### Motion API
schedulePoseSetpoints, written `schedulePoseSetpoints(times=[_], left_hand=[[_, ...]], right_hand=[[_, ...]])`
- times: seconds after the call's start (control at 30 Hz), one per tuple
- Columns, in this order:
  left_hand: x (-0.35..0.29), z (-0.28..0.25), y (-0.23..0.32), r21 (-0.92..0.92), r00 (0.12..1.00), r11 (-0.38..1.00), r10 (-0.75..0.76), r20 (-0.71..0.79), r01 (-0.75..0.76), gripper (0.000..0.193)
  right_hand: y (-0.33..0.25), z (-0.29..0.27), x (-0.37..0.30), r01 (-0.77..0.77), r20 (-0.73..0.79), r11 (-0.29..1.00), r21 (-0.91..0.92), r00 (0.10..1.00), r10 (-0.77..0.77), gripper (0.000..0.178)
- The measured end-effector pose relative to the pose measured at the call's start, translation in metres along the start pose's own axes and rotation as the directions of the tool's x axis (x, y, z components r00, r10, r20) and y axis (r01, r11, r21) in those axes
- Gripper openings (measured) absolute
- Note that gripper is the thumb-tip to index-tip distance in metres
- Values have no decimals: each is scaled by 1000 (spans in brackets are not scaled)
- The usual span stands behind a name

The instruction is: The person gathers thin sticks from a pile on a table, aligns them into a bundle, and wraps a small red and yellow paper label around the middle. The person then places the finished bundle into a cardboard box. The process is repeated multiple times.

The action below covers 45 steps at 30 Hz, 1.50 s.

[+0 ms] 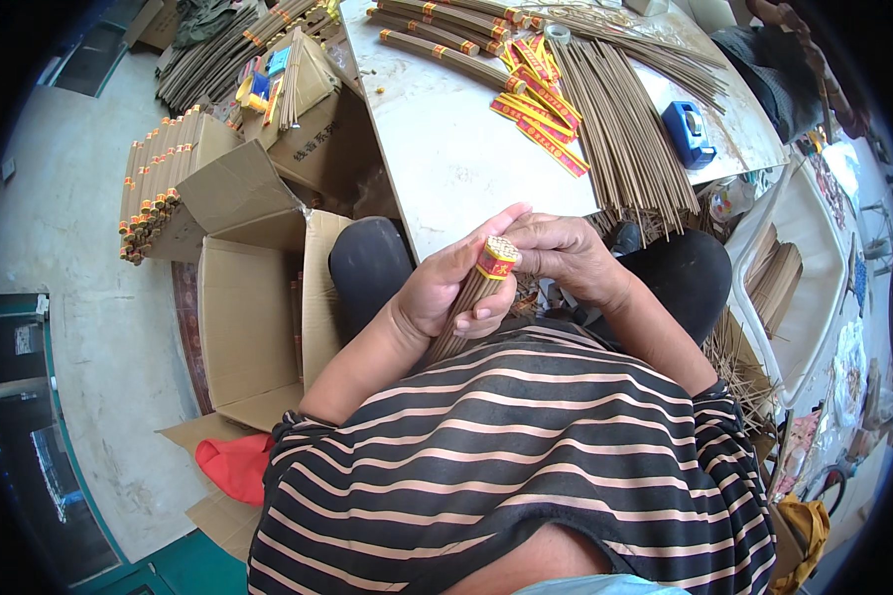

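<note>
A bundle of brown incense sticks (463, 305) is wrapped by my left hand (439, 283), close to my striped shirt. Round its upper end runs a red and yellow paper band (497, 260), and the pale stick ends show above it. My right hand (569, 257) pinches at the band's right side with thumb and fingers closed. Beyond my hands, several loose red and yellow paper strips (541, 114) lie on the white table (446, 169). Beside them spreads a large row of loose incense sticks (625, 129).
Banded bundles (446, 61) lie along the table's far side; a blue tape dispenser (689, 134) stands at right. An open cardboard box (253, 317) is left of my knee, with stacked bundles (156, 183) beyond. More sticks lie in a white container (814, 268) at right.
</note>
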<state>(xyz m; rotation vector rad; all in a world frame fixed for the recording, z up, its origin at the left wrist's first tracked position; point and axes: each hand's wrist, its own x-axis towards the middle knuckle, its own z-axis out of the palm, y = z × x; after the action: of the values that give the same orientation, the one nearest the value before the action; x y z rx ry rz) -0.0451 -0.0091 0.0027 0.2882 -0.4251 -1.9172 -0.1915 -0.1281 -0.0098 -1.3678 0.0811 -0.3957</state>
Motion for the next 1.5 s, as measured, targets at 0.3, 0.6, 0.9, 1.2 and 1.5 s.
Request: schedulePoseSetpoints(times=[0.3, 0.6, 0.9, 1.2, 1.5], left_hand=[[-3, 5, -2, 114, 987, 993, -8, -158, 26, 59], [-7, 10, -4, 39, 987, 998, -46, -157, 52, 55], [-8, 22, -9, 101, 969, 993, -34, -243, 60, 53], [0, 49, -28, 446, 911, 895, 172, -374, 14, 69], [-17, 73, -31, 607, 894, 789, 337, -295, -97, 85]], right_hand=[[-38, 31, 0, -224, -176, 972, -70, 962, 209, 32], [-31, 14, -8, -24, 5, 990, -139, 1000, 25, 28], [-28, 13, -19, 60, 100, 993, -104, 994, -50, 30], [-47, 35, -21, -128, -185, 949, -288, 980, 76, 28], [-54, 47, -20, -26, -96, 994, -105, 995, 15, 30]])
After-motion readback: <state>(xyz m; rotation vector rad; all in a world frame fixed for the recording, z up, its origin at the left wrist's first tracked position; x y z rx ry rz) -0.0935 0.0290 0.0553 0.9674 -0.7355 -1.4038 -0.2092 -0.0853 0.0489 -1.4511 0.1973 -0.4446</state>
